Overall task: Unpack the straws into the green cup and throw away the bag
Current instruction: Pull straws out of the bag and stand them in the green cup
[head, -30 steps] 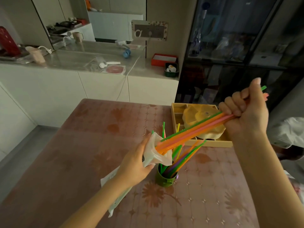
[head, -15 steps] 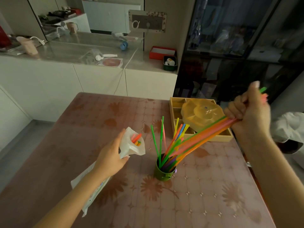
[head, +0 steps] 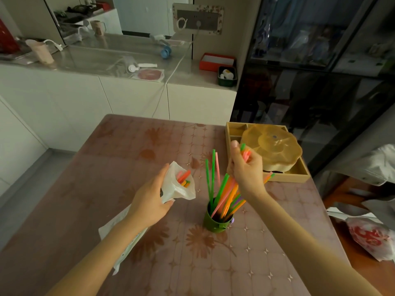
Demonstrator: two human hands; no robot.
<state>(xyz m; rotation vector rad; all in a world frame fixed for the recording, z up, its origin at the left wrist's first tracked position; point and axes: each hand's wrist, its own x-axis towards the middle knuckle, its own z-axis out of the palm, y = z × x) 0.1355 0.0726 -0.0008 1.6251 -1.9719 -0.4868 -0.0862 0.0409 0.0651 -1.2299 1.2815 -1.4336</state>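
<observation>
A small green cup stands on the brown patterned table, holding several coloured straws that lean in different directions. My right hand is directly above the cup, closed around the upper ends of a bunch of orange, pink and green straws whose lower ends reach into the cup. To the left, my left hand grips a white plastic bag by its neck. Its open mouth faces up, with a few orange and pink straws inside. The bag's tail hangs under my left forearm.
A wooden tray with a yellow lidded dish sits at the table's far right corner. A red-printed plastic bag and white cloth lie off the right edge. A white counter with clutter stands behind.
My right hand swung its straw bunch from a slanted reach on the right down to upright over the cup, the lower ends now in it. My left hand with the bag stayed left.
</observation>
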